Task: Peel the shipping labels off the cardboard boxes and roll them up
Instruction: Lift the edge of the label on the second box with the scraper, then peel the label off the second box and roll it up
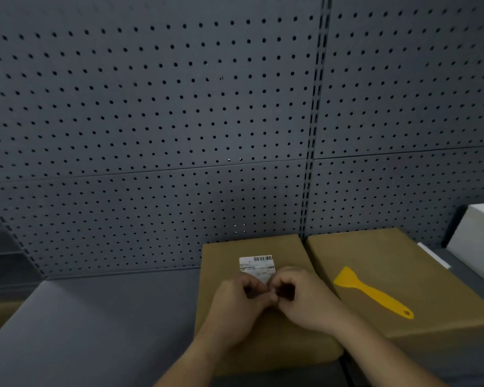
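Two brown cardboard boxes stand side by side against the pegboard wall. The left box (pixel 224 263) carries a white shipping label (pixel 256 263) with a barcode on its top. My left hand (pixel 239 308) and my right hand (pixel 305 300) meet over the label's near edge, fingers curled together and pinching it. The lower part of the label is hidden under my fingers, so how much has lifted cannot be told. The right box (pixel 389 255) has no label showing on top.
A yellow plastic scraper (pixel 372 293) lies on top of the right box. A white box (pixel 481 233) stands at the far right. A grey pegboard wall (pixel 179 107) rises behind, and a grey shelf surface (pixel 95 317) spreads to the left.
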`<state>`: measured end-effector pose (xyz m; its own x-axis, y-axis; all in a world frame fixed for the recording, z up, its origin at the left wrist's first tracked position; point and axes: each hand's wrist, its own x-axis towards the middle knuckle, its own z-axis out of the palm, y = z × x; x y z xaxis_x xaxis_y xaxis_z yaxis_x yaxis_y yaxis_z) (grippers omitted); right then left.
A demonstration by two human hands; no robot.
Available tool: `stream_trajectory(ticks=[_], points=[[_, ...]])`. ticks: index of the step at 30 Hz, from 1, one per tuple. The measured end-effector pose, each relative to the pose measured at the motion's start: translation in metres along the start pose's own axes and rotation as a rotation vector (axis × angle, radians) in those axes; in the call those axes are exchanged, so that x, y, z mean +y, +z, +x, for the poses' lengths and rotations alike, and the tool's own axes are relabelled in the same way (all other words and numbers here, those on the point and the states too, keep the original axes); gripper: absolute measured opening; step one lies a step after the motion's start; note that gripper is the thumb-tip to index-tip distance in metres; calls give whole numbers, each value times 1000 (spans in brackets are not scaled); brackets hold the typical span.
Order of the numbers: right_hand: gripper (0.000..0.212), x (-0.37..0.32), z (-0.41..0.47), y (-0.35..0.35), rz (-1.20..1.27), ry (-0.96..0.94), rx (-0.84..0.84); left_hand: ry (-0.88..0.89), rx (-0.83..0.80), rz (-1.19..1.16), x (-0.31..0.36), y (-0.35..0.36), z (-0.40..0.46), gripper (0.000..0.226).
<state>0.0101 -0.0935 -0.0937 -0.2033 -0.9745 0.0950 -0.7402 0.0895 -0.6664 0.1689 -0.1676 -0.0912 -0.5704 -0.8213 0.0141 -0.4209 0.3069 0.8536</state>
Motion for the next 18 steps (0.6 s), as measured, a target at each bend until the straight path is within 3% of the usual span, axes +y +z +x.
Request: stream_trajectory(ticks=[3, 6, 15, 18], points=[[12, 1, 0, -1, 29, 15, 11, 15, -108, 35, -3, -11, 2, 27], [8, 2, 1, 0, 59, 18, 42, 103, -168, 215, -9, -18, 7, 28], [26, 3, -2, 2, 180, 30, 100, 295, -71, 262, -24, -19, 4, 9], [18, 4, -2, 1, 177, 41, 76, 336, -65, 278, -26, -16, 3, 12]])
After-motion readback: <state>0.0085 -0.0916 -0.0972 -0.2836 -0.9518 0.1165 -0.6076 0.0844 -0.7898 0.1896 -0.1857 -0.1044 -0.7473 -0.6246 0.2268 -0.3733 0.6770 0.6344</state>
